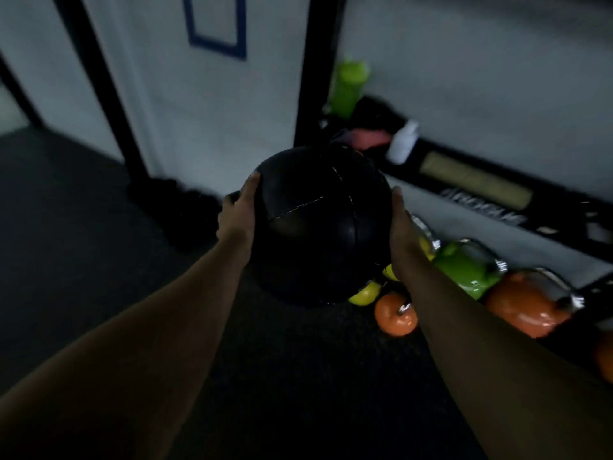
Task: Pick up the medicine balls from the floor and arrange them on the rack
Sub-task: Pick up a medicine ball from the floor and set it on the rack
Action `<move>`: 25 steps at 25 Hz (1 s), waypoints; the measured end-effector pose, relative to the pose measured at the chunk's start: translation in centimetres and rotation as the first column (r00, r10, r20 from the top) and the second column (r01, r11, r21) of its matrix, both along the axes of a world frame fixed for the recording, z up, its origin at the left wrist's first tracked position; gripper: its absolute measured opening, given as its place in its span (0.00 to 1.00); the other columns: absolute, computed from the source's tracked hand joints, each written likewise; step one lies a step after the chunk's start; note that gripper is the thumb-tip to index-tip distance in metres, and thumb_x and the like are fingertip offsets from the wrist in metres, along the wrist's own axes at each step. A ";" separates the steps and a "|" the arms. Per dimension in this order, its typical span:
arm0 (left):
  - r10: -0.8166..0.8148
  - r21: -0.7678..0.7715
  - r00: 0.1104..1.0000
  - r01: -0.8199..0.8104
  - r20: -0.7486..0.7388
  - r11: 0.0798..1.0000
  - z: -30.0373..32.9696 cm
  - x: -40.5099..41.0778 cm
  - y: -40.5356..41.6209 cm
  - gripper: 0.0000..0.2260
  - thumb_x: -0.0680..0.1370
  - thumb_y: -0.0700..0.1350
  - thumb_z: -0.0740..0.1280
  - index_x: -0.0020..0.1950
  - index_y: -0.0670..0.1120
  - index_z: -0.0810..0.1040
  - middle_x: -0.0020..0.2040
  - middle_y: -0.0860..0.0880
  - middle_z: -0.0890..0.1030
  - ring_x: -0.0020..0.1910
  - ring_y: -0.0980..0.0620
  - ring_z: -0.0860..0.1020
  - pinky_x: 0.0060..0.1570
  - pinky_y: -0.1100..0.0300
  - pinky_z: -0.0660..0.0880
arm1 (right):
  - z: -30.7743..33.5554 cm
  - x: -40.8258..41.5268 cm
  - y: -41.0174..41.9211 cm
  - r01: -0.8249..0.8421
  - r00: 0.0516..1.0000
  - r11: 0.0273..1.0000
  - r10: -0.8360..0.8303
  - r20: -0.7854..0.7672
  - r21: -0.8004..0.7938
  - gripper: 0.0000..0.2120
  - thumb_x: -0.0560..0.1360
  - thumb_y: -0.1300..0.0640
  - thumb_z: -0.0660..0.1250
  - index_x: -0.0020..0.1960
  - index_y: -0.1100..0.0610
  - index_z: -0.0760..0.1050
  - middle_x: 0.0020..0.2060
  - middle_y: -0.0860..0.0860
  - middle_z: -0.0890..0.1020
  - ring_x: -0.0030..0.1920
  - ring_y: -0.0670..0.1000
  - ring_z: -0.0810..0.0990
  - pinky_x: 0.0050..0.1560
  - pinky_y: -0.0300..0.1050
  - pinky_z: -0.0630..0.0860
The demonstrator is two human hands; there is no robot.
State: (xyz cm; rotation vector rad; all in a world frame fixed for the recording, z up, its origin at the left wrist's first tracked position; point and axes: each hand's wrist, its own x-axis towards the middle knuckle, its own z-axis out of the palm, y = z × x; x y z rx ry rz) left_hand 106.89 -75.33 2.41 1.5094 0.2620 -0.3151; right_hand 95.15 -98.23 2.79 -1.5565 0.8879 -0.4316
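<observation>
1 black medicine ball carried mid-air, off the floor, left hand at its 9 o'clock, right hand at 3, both flat against it. Rack placement not done; other balls unseen.

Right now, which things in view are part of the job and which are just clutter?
Job: black medicine ball, held between left hand and right hand.

Clutter: orange kettlebell, green kettlebell, second orange kettlebell, green bottle, white bottle.
</observation>
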 end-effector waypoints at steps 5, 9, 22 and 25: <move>-0.174 -0.138 0.948 0.216 0.266 0.967 19.0 -6.7 -9.6 0.50 0.56 0.79 0.64 0.69 0.50 0.77 0.69 0.42 0.79 0.68 0.36 0.77 0.73 0.40 0.70 | 18.4 -10.0 -6.9 0.270 0.924 0.959 -0.234 0.302 -0.083 0.44 0.63 0.20 0.59 0.65 0.50 0.80 0.65 0.52 0.82 0.66 0.57 0.79 0.72 0.57 0.72; -0.240 -0.237 0.897 0.342 0.371 0.909 28.0 -12.7 -16.9 0.40 0.56 0.77 0.66 0.59 0.52 0.78 0.65 0.44 0.82 0.65 0.39 0.79 0.70 0.42 0.73 | 27.3 -17.9 -11.8 0.426 0.851 0.891 -0.335 0.403 -0.158 0.43 0.64 0.20 0.57 0.64 0.50 0.79 0.60 0.52 0.83 0.62 0.57 0.81 0.69 0.56 0.74; -0.148 -0.354 0.852 0.358 0.502 0.864 38.6 -14.6 -36.5 0.40 0.63 0.73 0.69 0.67 0.50 0.80 0.64 0.46 0.83 0.64 0.41 0.80 0.71 0.44 0.73 | 39.5 -20.6 -30.7 0.439 0.782 0.871 -0.249 0.571 -0.222 0.34 0.70 0.25 0.57 0.67 0.46 0.73 0.60 0.53 0.78 0.60 0.57 0.78 0.66 0.57 0.75; -0.150 -0.323 0.817 0.380 0.557 0.867 42.3 -10.7 -38.8 0.42 0.62 0.75 0.68 0.69 0.51 0.79 0.66 0.46 0.81 0.65 0.40 0.79 0.70 0.42 0.73 | 42.2 -16.3 -33.6 0.447 0.750 0.868 -0.233 0.618 -0.215 0.32 0.73 0.27 0.57 0.67 0.48 0.72 0.60 0.54 0.79 0.60 0.58 0.78 0.65 0.58 0.75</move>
